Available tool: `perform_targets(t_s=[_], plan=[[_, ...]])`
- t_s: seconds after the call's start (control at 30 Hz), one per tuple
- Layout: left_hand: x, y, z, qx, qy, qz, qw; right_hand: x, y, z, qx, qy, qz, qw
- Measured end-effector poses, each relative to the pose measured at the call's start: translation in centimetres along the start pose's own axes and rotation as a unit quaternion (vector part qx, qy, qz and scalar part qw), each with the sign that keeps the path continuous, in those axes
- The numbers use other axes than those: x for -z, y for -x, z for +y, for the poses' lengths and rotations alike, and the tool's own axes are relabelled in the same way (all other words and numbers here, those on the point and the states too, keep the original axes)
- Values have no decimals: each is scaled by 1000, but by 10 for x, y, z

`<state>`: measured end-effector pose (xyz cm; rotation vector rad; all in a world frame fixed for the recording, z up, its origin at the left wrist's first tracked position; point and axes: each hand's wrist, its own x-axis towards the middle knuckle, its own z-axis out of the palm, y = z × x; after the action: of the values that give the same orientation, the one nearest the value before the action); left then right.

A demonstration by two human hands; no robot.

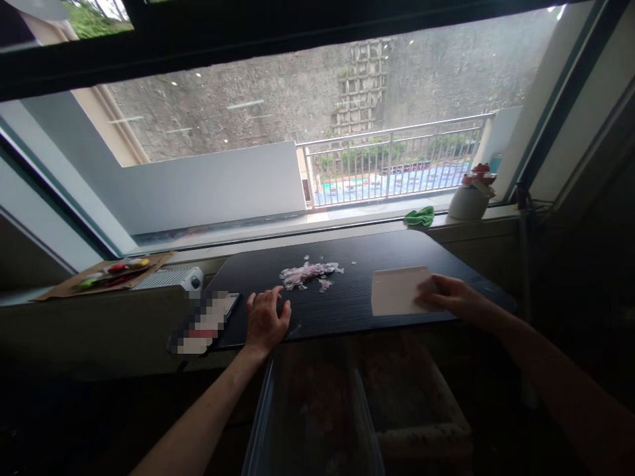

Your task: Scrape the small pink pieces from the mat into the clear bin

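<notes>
My left hand (266, 320) rests at the near edge of the dark tabletop (347, 304), its fingers a little apart and nothing in them. Just beyond its fingertips lies a loose heap of pale pink and white flakes (305, 273), with a few bits scattered around it; I cannot tell what they are made of. Over the right part of the tabletop, my right hand (446, 294) is closed on the right end of a flat white rectangular card (394, 291). The card is apart from the flakes, and my fingers hide its right end.
Below the table's near edge stands a clear plastic bin (322, 410), beside a worn stool (421, 390). A partly blurred-out phone-like object (225, 307) lies at the left corner. On the windowsill are a green cloth (419, 216) and a white bottle with a red top (469, 200).
</notes>
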<state>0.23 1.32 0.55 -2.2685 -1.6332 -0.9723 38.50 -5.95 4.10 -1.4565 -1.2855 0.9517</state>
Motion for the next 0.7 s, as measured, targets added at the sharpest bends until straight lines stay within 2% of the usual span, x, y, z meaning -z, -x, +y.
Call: perform_targets(t_s=[0.07,0.17,0.2,0.33,0.5,0.63,0.7], plan=[[1,2,1,-26,11,4,1000,-14,-14,4,26,-13,22,999],[3,4,2,-63,17,-2,998,-49,-38,5,61,-42,43,996],[4,5,2,-66,17,-3,998,-62,-44,4,62,-44,34,997],[4,5,4,-56,13,-8,998,-100,-58,-1,83,-5,78,993],[3,5,6,-43,12,-9,999,-106,-49,-5,62,60,92,992],[3,5,6,-43,10,-11,999,-103,-43,-2,54,50,147,986],[3,5,6,-42,10,-13,999,-105,-43,-1,69,46,148,986]])
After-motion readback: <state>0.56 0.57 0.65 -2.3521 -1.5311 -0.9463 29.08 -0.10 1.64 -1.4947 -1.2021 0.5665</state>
